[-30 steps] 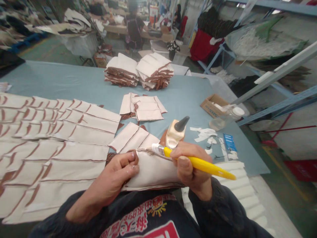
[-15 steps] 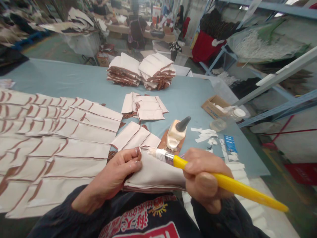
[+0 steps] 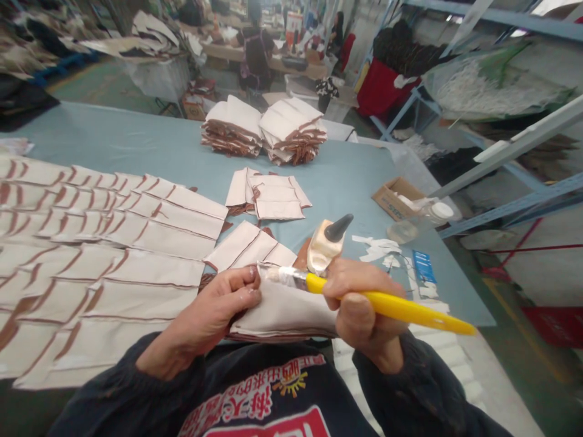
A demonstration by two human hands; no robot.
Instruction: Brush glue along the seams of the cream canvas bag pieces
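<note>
The left hand [image 3: 218, 303] pinches the far left corner of a cream, brown-edged, fabric-like panel [image 3: 286, 309] at the near edge of the blue-covered worktop [image 3: 150, 142]. The right hand [image 3: 368, 303] grips a yellow-handled brush [image 3: 405, 308], its tip close to that corner.

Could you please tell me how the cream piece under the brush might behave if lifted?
The cream piece would likely flex rather than stay flat, since its surface bows. Thin layers at its near edge suggest it is probably light.
</note>
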